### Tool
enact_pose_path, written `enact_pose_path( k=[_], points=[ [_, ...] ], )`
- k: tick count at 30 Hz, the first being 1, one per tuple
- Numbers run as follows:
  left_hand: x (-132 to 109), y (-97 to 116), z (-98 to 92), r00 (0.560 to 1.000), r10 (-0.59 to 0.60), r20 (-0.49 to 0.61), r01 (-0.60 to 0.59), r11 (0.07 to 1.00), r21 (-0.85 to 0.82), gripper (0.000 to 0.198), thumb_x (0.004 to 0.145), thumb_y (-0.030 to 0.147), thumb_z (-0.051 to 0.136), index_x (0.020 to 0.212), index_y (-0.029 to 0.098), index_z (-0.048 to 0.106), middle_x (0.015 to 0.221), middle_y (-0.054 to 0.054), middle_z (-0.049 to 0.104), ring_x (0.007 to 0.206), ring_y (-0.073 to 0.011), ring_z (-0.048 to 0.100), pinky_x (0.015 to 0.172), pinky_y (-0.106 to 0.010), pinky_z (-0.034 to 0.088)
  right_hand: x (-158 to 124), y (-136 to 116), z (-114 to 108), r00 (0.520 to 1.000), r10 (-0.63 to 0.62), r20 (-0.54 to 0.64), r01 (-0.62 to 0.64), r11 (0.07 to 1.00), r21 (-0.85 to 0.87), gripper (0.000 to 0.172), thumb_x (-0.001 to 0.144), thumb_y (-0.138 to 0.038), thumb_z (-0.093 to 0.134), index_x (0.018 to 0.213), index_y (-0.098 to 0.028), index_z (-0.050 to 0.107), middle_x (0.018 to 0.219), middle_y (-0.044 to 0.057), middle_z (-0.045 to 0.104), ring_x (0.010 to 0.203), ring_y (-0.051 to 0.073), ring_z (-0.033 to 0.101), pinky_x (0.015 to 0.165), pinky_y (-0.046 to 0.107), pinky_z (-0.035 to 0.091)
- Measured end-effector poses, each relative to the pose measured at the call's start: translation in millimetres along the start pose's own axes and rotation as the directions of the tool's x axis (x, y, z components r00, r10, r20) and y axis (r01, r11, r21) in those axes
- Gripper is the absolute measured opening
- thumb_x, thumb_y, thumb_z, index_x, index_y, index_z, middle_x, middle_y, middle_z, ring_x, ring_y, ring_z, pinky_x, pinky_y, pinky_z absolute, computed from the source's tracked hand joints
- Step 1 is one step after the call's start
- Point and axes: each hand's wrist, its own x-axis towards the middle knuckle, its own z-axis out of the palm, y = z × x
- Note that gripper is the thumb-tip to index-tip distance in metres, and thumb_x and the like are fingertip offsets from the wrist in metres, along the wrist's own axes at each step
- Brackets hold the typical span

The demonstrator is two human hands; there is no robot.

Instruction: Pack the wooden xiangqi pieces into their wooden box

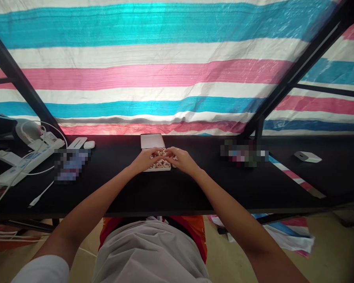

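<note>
A white box (157, 169) stands on the black table (165, 196) with its lid (152, 141) folded back behind it. Several round, pale pieces (166, 165) with dark and red marks lie inside. My left hand (146, 159) is over the box's left side, its fingers curved inward at the pieces. From the right, my right hand (181, 159) reaches over the other side, thumb and fingers curled around the pieces there. The fingertips of both hands are close together; whether a piece is gripped between them is too small to tell.
On the left are a white power strip (29, 162) with cables, a blurred phone-like object (72, 167) and a small white case (89, 144). A blurred item (244, 153) lies to the right, and a white adapter (308, 157) farther right. Striped sheeting hangs behind.
</note>
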Motion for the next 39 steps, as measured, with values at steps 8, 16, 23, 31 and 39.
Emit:
enact_pose_path(
  k=[8,16,23,31,39],
  points=[
    [9.5,-32.0,-6.6,0.993,0.026,-0.114,0.023,0.912,0.410,0.030,0.088,0.033,0.051,0.111,0.020,0.065,0.095,-0.006,0.070,0.091,-0.0209,0.062,0.087,-0.033,0.044,0.6,36.2,-17.2,0.952,0.280,-0.122,-0.275,0.960,0.060,0.028,0.085,-0.040,0.052,0.102,-0.019,0.062,0.074,0.001,0.065,0.065,0.015,0.058,0.065,0.027,0.047],
    [10.3,-36.2,-1.4,0.991,0.049,-0.128,0.008,0.911,0.411,0.020,0.087,0.032,0.054,0.103,0.022,0.060,0.086,-0.001,0.072,0.087,-0.0202,0.063,0.089,-0.037,0.042,-2.8,54.5,-22.6,0.925,0.375,-0.055,-0.375,0.927,0.012,0.027,0.083,-0.039,0.052,0.094,-0.019,0.065,0.071,0.001,0.065,0.064,0.014,0.057,0.062,0.027,0.046],
    [12.2,-35.6,0.1,0.994,0.055,-0.095,-0.018,0.933,0.358,0.009,0.086,0.028,0.054,0.086,0.022,0.062,0.083,0.001,0.072,0.079,-0.0165,0.064,0.094,-0.037,0.040,-2.9,54.3,-22.2,0.906,0.424,0.010,-0.424,0.906,-0.023,0.024,0.083,-0.036,0.051,0.093,-0.019,0.066,0.070,0.000,0.065,0.063,0.014,0.059,0.060,0.025,0.046],
    [9.2,-34.7,1.9,0.991,0.127,-0.034,-0.098,0.888,0.449,0.028,0.090,0.031,0.047,0.107,0.020,0.065,0.089,-0.004,0.071,0.087,-0.0196,0.063,0.090,-0.037,0.042,-7.0,68.0,-28.2,0.877,0.474,0.084,-0.464,0.879,-0.114,0.024,0.081,-0.027,0.052,0.099,-0.019,0.067,0.078,0.002,0.069,0.069,0.015,0.061,0.070,0.028,0.049],
    [8.8,-35.8,1.9,0.995,0.102,0.009,-0.093,0.860,0.501,0.027,0.087,0.026,0.046,0.099,0.020,0.069,0.091,-0.005,0.070,0.090,-0.0199,0.062,0.091,-0.037,0.043,-14.9,79.7,-44.9,0.873,0.423,0.242,-0.425,0.904,-0.049,0.040,0.068,-0.010,0.050,0.101,-0.021,0.070,0.100,0.002,0.069,0.088,0.017,0.062,0.084,0.029,0.048]
  ],
)
